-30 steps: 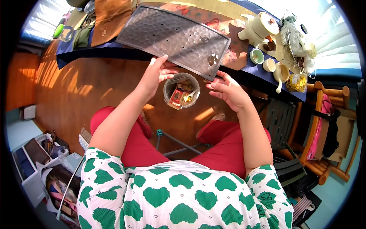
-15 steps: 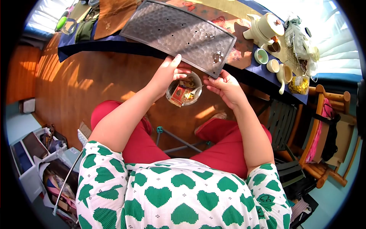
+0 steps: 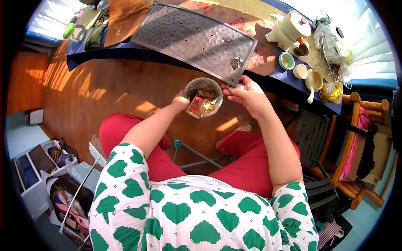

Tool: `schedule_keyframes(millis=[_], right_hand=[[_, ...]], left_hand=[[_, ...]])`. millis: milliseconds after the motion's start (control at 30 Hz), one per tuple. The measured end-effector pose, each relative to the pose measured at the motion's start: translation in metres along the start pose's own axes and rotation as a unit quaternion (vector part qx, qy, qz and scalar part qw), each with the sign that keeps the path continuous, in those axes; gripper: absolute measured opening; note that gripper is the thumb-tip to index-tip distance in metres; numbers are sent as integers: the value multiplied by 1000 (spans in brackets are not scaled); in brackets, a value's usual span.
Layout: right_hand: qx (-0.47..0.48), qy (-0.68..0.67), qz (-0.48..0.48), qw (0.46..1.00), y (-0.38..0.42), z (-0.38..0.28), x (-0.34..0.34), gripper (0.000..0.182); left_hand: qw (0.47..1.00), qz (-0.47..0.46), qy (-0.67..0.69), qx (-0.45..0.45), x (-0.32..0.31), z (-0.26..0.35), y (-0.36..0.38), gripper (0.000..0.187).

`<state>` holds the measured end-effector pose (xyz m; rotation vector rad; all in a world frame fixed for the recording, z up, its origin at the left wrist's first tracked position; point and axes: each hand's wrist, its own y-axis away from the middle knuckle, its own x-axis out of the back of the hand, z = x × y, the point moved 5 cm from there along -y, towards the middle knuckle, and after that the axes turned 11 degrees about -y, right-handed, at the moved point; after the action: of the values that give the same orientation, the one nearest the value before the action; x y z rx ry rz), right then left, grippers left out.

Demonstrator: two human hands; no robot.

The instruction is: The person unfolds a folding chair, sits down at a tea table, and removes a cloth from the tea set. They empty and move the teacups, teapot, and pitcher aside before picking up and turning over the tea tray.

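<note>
A grey tray (image 3: 188,35) with a dimpled surface and small holes lies on the table, its near edge jutting out over the floor. Two wet-looking patches mark its right end. Below it is a round waste bin (image 3: 220,101) with a clear liner, holding a red and cream box (image 3: 198,105) and other scraps. My left hand (image 3: 181,99) is closed at the bin's left rim, its fingers mostly hidden. Just under the tray's near right corner, my right hand (image 3: 248,95) pinches with thumb and fingertips; a small brownish bit shows there, too small to name.
On the table's right stand a cream teapot (image 3: 289,31), a green cup (image 3: 287,61), a small cream cup (image 3: 300,72), a handled pitcher (image 3: 313,80) and a jar of yellow pieces (image 3: 331,92). A bamboo chair (image 3: 356,146) is at right, a broom (image 3: 97,154) at left.
My left hand has left the tray's near edge and moved down to the bin's left side. The tray sits slightly lower in view. My right hand stays by the tray's corner.
</note>
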<state>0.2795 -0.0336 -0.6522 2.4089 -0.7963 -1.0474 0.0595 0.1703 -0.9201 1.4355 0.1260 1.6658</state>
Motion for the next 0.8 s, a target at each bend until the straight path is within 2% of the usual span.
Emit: schedule_keyframes(millis=[33, 133, 167, 267, 300, 400, 500, 567, 667, 700, 800], right_hand=[[0, 4, 0, 1000, 0, 1, 0, 48], [-4, 14, -1, 1000, 3, -2, 0, 50], [-4, 17, -3, 1000, 3, -1, 0, 50], [-5, 28, -5, 1000, 3, -1, 0, 51], [-5, 33, -4, 999, 4, -3, -1, 51], [-5, 36, -8, 999, 3, -3, 1, 52], [-13, 49, -13, 999, 4, -4, 6, 55], [-15, 58, -24, 998, 4, -5, 8, 58], [-18, 69, -38, 997, 6, -6, 9, 62], [-23, 75, -36, 996, 7, -9, 8, 64], [-20, 68, -25, 997, 12, -7, 7, 71]], left_hand=[[999, 16, -26, 14, -6, 3, 2, 60], [998, 56, 41, 11, -19, -1, -3, 59], [998, 41, 27, 45, -25, -6, -10, 59], [988, -100, 104, 52, -21, -3, -16, 58], [982, -66, 175, 13, -23, 3, -11, 58], [938, -134, 319, 0, -37, 20, -7, 59], [945, -101, 312, -23, -35, 27, -1, 64], [951, -76, 298, -19, -9, 40, 26, 60], [946, -158, 282, 37, 11, 46, 53, 56], [964, -143, 220, 36, 30, 57, 68, 51], [958, -149, 246, -11, 66, 76, 103, 56]])
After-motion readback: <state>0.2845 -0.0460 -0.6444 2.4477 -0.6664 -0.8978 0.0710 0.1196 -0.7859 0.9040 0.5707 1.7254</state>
